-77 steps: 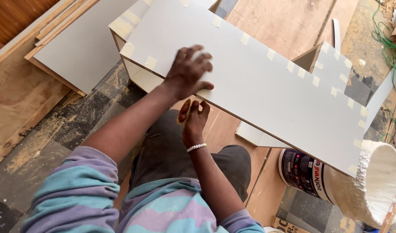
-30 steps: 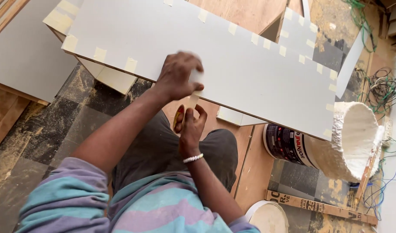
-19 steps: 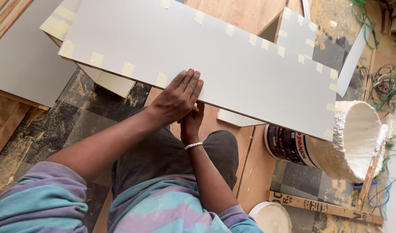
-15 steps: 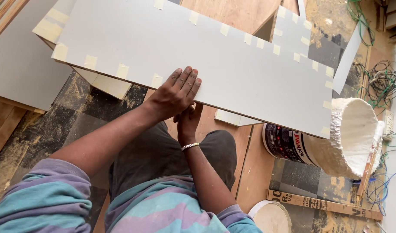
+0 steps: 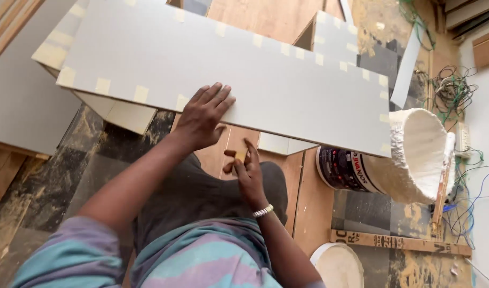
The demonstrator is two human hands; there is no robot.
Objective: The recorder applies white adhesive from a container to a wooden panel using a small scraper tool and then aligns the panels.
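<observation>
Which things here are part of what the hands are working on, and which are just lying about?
In hand: grey panel with tape tabs, left hand flat on its edge; right hand pinching a small tan piece.

Lying about: crusted bucket, round lid, tangled wires.

Crusted white bucket (image 5: 410, 154) on its side — tangled wires (image 5: 458, 96) nr it.
</observation>
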